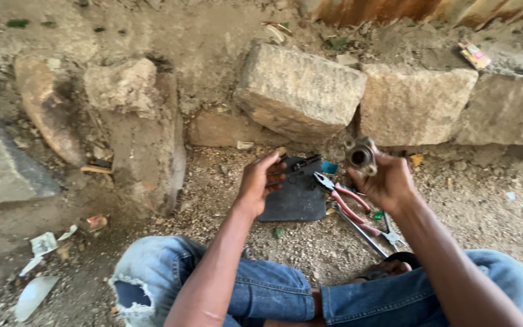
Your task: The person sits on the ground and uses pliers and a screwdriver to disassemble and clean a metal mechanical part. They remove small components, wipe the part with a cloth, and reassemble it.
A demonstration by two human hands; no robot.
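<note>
I sit on dirt ground with my legs crossed, in torn blue jeans. My right hand (387, 181) holds up a small grey metal part (361, 155) with a round opening that faces me. My left hand (258, 181) grips a small dark piece (302, 165) just above a dark flat mat (295, 198) on the ground. Red-handled pliers (345, 197) lie on the ground between my hands, their jaws toward the mat. Thin metal tools (375, 237) lie beside the pliers, near my right knee.
Large rough stone blocks (301, 91) line the ground just beyond the mat. A tall stone (146, 145) stands at the left, and a flat grey slab (1, 169) lies at the far left. Scraps of paper and litter (43, 244) lie at lower left. Rusty sheet metal (431, 8) runs along the top right.
</note>
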